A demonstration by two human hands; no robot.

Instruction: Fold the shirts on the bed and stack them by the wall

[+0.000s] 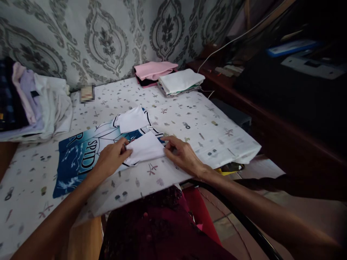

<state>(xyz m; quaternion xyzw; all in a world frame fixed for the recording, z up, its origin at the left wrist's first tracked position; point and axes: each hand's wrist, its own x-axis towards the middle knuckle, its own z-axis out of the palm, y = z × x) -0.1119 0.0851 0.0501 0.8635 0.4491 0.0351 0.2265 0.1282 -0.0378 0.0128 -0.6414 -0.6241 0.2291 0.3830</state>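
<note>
A blue and white printed shirt with dark lettering lies spread on the table, its collar end towards the right. Both of its white sleeves are turned inward over the body; the farther sleeve lies flat by the collar. At the nearer sleeve, my left hand pinches the left edge between thumb and fingers. My right hand is closed on that sleeve's right end, close to the table's front edge. The cloth between the two hands looks smooth.
A white patterned cloth covers the table. Folded pink clothes and a folded white stack sit at the back. More clothes are piled at left. A blurred small object stands by the wall; dark furniture borders the right.
</note>
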